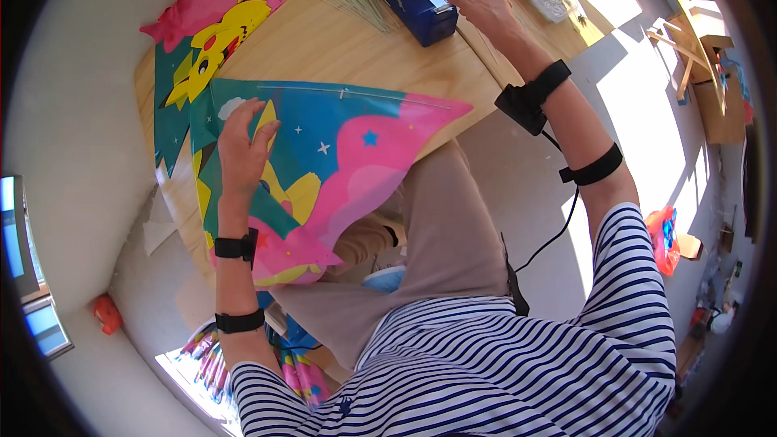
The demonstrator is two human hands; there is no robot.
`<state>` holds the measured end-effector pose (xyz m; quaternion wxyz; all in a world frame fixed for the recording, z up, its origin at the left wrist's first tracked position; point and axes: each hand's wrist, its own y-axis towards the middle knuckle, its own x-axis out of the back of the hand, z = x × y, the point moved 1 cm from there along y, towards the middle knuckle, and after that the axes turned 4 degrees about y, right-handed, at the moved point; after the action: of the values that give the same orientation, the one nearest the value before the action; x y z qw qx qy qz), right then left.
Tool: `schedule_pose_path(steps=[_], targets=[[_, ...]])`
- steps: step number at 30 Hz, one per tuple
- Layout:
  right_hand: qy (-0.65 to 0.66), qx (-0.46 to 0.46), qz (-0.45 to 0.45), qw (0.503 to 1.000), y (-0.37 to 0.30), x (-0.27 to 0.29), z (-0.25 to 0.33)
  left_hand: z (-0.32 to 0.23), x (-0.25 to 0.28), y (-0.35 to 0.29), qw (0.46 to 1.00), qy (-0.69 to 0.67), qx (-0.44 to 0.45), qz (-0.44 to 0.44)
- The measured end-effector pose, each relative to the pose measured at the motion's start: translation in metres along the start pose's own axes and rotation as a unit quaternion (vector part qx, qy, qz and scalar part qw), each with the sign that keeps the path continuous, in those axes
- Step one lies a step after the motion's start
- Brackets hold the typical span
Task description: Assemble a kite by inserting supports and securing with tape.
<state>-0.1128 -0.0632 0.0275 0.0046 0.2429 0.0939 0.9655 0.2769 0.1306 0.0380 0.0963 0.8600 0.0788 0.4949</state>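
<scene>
Hands part-open: L (245,146) o/ sheet (332,133), R (484,10) nr dispenser (417,12)

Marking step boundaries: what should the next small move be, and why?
Probably draw a short piece from the blue tape dispenser with the right hand: its fingertips are right by the dispenser's cutting end, while a thin pale stick lies along the far edge of the printed sheet, with the left hand over that sheet.
</scene>
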Motion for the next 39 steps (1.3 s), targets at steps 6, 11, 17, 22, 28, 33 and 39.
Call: schedule_pose_path(steps=[6,11,17,22,28,33,39], targets=[[0.11,-0.149,0.088,0.979,0.012,-0.006,0.019,-0.088,-0.023,-0.096,0.993,-0.09,0.038,0.071],[0.153,-0.152,0.074,0.974,0.015,0.004,0.01,-0.12,-0.036,-0.125,0.978,-0.164,0.102,0.079],[0.277,-0.137,0.068,0.949,-0.011,0.005,0.0,-0.134,-0.038,-0.13,0.975,-0.182,0.104,0.072],[0.323,-0.252,0.066,0.91,-0.037,0.005,-0.006,-0.145,-0.035,-0.129,0.973,-0.192,0.11,0.073],[0.605,-0.334,0.036,0.722,-0.075,-0.004,-0.026,-0.142,-0.038,-0.14,0.974,-0.182,0.113,0.078],[0.634,-0.356,0.001,0.686,-0.082,-0.012,-0.016,-0.15,-0.034,-0.139,0.972,-0.183,0.117,0.086],[0.616,-0.339,-0.041,0.71,-0.072,-0.025,-0.005,-0.148,-0.038,-0.143,0.971,-0.198,0.108,0.077]])
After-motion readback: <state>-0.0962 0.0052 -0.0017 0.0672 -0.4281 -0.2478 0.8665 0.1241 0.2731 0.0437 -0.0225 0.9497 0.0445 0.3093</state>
